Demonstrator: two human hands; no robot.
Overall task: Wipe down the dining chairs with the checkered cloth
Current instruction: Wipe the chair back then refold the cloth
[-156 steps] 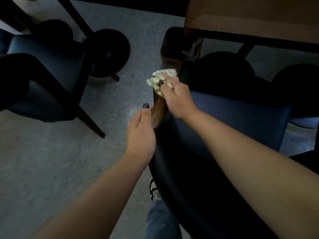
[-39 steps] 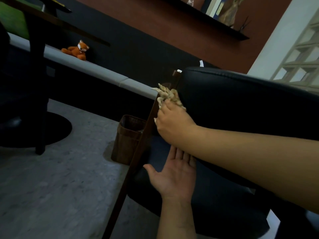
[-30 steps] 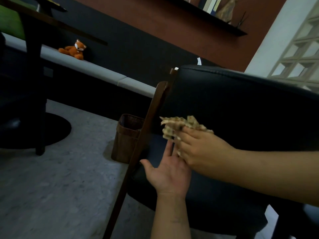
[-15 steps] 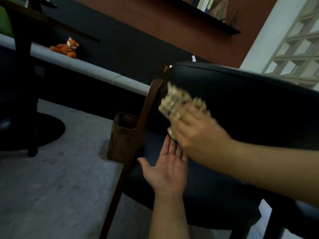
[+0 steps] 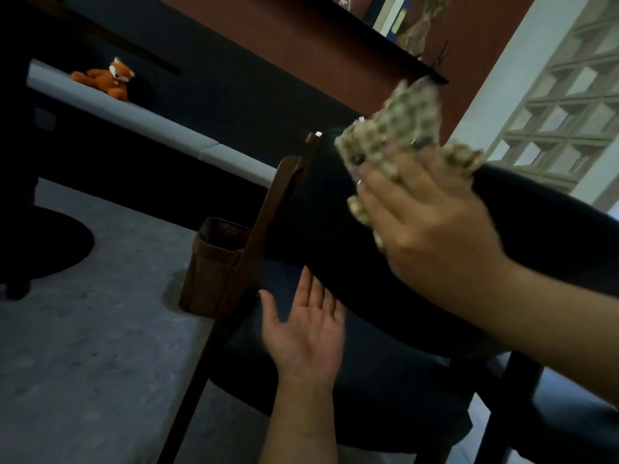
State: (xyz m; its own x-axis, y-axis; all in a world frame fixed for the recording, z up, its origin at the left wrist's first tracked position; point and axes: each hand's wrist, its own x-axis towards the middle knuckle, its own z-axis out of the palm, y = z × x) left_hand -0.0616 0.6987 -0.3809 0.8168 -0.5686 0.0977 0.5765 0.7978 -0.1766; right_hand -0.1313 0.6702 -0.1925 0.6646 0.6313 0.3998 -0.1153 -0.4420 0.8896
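Head view, low angle, tilted. Right hand up near top edge of dark padded chair back, fingers curled into bunched checkered cloth, gripping it; cloth blurred, sticking up past fingertips, upper part showing against far wall. Cannot tell whether cloth touches chair back or sits just in front of it. Left hand lower, palm up, fingers straight and relaxed, holding nothing, over dark seat just below bottom edge of chair back; fingertips near that edge, contact unclear. Brown wooden chair frame post slanting down to near left, just left of left hand. Brown woven basket on grey floor, behind post. Far left: orange fox plush lying on pale bench ledge. Dark round table base at left. Dark shelf w/ books high on reddish wall, top centre. Glass-block wall at far right.
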